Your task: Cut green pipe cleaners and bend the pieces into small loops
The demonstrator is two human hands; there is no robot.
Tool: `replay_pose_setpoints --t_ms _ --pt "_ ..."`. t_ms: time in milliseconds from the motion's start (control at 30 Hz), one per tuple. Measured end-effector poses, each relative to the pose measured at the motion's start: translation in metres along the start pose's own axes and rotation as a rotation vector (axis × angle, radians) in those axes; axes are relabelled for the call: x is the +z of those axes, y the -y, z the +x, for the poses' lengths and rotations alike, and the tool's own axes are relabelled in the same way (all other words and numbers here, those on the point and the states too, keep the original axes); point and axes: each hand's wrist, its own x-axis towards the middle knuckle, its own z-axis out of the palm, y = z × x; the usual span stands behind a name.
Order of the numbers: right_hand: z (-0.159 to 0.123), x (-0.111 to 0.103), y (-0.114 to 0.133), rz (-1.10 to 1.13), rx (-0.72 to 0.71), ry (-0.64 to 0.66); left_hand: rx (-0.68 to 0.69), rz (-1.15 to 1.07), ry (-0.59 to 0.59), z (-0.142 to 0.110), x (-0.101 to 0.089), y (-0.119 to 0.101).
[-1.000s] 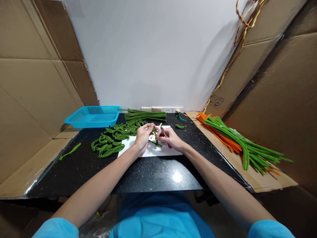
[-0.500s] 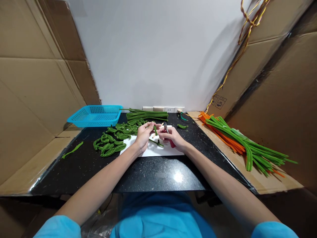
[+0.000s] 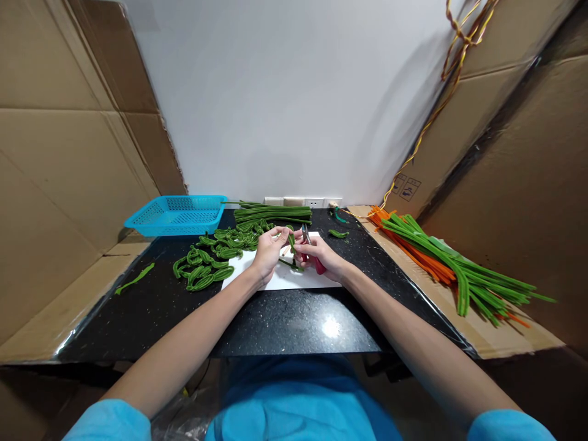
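A black speckled table point(image 3: 275, 324) meets a white wall point(image 3: 285, 92). Head view: the left hand point(image 3: 267, 252) pinches a green strip point(image 3: 292, 241) above white paper point(image 3: 275, 281); it has shifted to the fingertips of the right hand point(image 3: 325, 255), which grips red-handled pliers point(image 3: 320, 266), so both hands seem to share it.

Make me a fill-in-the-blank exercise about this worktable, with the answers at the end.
The right hand holds a tool with a ____ grip.
The left hand pinches a strip coloured ____.
The basket is left of the ____ paper.
On the cardboard, green strips lie with ____ ones.
Missing words: red; green; white; orange.
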Motion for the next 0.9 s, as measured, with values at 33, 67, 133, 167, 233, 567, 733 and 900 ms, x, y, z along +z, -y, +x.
replay_pose_setpoints --t_ms 33,67,133,167,233,567,733,900 --pt "0.0002 -0.0004 -0.0003 0.004 0.001 -0.002 0.001 0.001 0.002 0.0 0.0001 -0.0001" --pt "0.0004 -0.0008 -0.0007 0.007 0.002 -0.003 0.004 -0.001 0.003 -0.0001 0.0003 -0.0002" --pt "0.0004 -0.0014 -0.0011 0.013 -0.001 -0.001 0.014 -0.006 0.007 -0.0003 0.0009 -0.0006" --pt "0.0003 -0.0016 -0.0011 0.016 -0.005 0.002 0.02 -0.01 0.008 -0.0005 0.0012 -0.0008" --pt "-0.0003 -0.0015 -0.001 0.017 -0.012 0.015 0.027 -0.015 0.009 -0.0007 0.0016 -0.001" --pt "-0.0011 -0.0022 -0.0009 -0.03 -0.018 0.048 0.039 0.02 0.003 0.0004 -0.0014 0.0032" --pt "-0.001 -0.0025 -0.0002 -0.048 -0.012 0.06 0.06 0.031 -0.003 0.0005 -0.0021 0.0044" --pt "-0.0022 0.0003 0.0015 -0.061 -0.011 0.057 0.063 0.014 -0.032 0.0007 -0.0017 0.0038"
